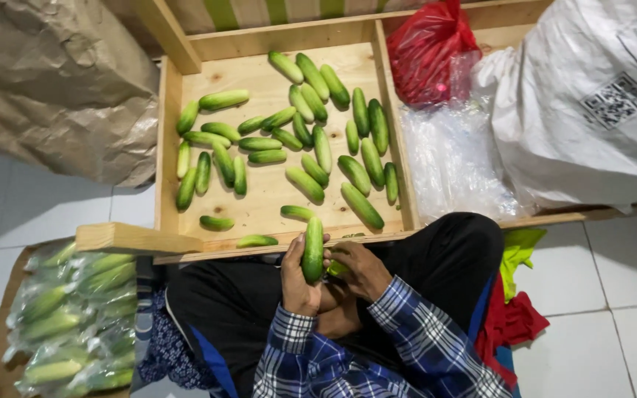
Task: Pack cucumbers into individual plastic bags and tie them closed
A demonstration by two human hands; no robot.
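My left hand (296, 284) grips a green cucumber (312, 249) upright over my lap, its tip reaching the front rim of a wooden tray (167, 125). My right hand (363, 269) sits just beside it, fingers curled around a second small green cucumber (337, 268), mostly hidden. Several loose cucumbers (305, 184) lie scattered across the tray's floor. Both sleeves are blue plaid, and my legs are in black trousers.
A pile of cucumbers wrapped in clear plastic (71, 324) lies at lower left. Crumpled brown paper (53, 81) fills the upper left. A red plastic bag (429, 51), clear plastic bags (455, 162) and a white sack (591, 96) occupy the tray's right compartment. Coloured cloths (514, 309) lie on the white tile floor.
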